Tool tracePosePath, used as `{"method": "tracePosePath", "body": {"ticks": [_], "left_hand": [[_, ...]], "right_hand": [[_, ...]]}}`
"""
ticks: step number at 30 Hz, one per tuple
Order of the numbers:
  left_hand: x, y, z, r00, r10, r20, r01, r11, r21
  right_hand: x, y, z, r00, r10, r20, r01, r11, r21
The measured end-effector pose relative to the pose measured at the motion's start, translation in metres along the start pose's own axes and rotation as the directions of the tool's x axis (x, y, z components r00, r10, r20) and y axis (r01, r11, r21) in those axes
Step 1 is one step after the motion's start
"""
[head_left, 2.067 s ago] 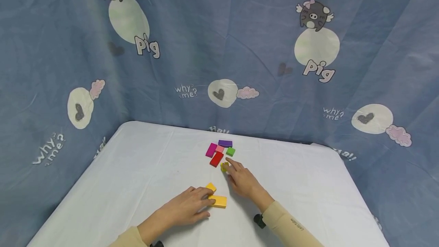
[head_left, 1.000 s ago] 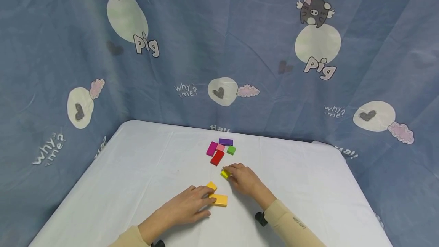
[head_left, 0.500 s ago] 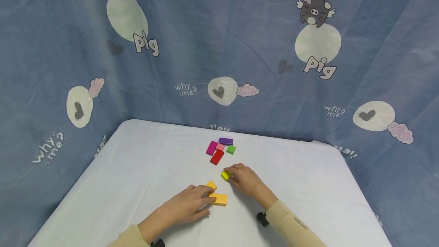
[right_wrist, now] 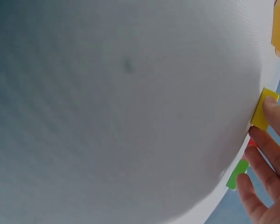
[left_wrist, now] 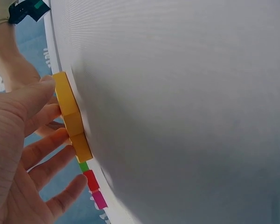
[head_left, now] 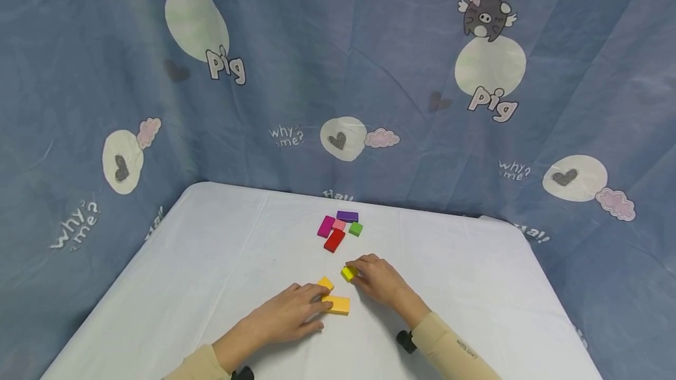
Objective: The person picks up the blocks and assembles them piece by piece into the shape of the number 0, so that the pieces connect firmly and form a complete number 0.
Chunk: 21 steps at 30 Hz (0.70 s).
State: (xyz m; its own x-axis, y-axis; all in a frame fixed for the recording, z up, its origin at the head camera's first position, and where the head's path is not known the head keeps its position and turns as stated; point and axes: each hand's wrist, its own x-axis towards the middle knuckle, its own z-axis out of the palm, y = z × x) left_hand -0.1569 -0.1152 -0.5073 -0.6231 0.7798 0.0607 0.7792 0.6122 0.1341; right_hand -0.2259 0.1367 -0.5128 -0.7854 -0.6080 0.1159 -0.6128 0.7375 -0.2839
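Currently, right hand: grip pinching yellow block, near side of red block; left hand: grip relaxed, touching long orange block, farther from red block. Possible slip: shallow fingertip hold.

Long orange block: rectangular, flat, lying crosswise, left end under left hand fingertips. Small orange block: just behind the long one's left end, partly hidden by the same fingers, can't confirm shape. Yellow block: small, set diagonally, pinched by right hand, behind the long one's right end, gap between.
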Motion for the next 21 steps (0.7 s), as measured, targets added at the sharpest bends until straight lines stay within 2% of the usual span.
{"method": "tracePosePath", "body": {"ticks": [6, 21], "left_hand": [[0.0001, -0.0011, -0.0001, 1.000, 0.007, -0.001, -0.007, 1.000, 0.001], [-0.0009, -0.0001, -0.0021, 1.000, 0.003, 0.006, -0.003, 1.000, 0.003]], "right_hand": [[-0.0039, -0.0024, -0.0021, 1.000, 0.007, 0.016, -0.007, 1.000, 0.006], [-0.0102, -0.0059, -0.0031, 0.999, -0.044, 0.021, 0.044, 0.999, -0.016]]}}
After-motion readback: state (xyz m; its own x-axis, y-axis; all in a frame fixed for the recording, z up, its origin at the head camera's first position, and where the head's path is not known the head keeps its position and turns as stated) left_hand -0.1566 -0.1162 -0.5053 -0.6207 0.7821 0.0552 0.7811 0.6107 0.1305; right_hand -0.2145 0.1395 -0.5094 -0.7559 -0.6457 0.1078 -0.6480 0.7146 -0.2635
